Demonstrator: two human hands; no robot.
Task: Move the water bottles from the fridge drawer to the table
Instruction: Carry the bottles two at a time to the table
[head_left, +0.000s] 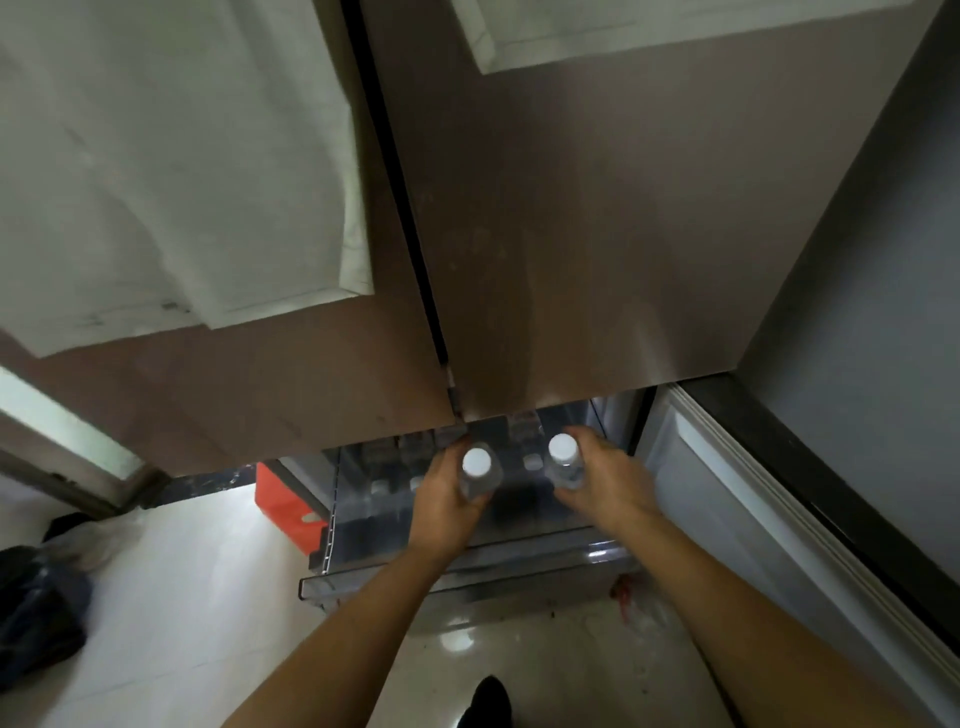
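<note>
I look down at a pulled-out clear fridge drawer (467, 571) below the closed brown fridge doors. My left hand (441, 499) grips a clear water bottle with a white cap (477, 462), held upright above the drawer. My right hand (602, 478) grips a second white-capped water bottle (562, 449), also upright. Several more capped bottles (382, 488) stand in the drawer's left part, dim and partly hidden under the doors. No table is in view.
An open lower fridge door (753, 519) stands at the right. An orange box (285, 499) sits left of the drawer. A dark bag (36, 613) lies on the pale tiled floor at left. My shoe (488, 701) shows at the bottom.
</note>
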